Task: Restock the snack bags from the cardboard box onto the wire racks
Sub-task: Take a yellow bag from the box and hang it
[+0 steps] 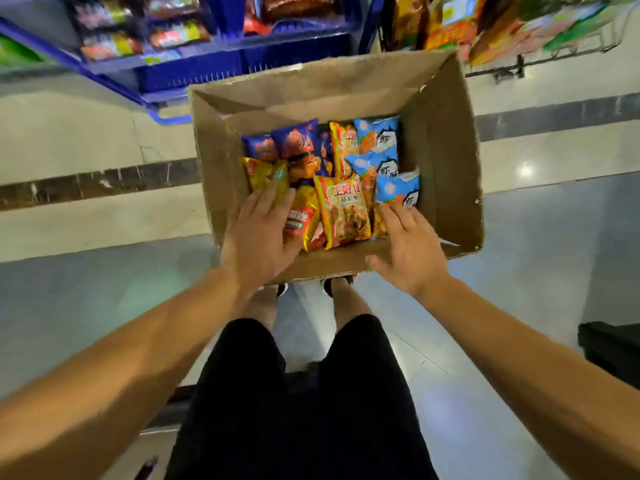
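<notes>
View from above, looking down a person's two bare arms into an open cardboard box on the shop floor, centre of the frame; both hands reach over its near edge. The left hand lies with fingers spread and straight on a yellow snack bag at the box's left side, grip apart, closed on nothing; the right hand hovers with fingers loosely splayed just beside a light blue bag at lower right, its grip also apart.

Likely risks: the bags are glossy and puffy, so a shallow pinch may slip; they overlap, so lifting one could drag or tip a neighbour; squeezing hard could crush the contents.

The snack bags fill the box floor in loose rows; dark blue bags upper left, orange-and-green ones in the middle, light blue on the right; all look sealed. A wire rack with hanging packets sits at upper right, blurred.
</notes>
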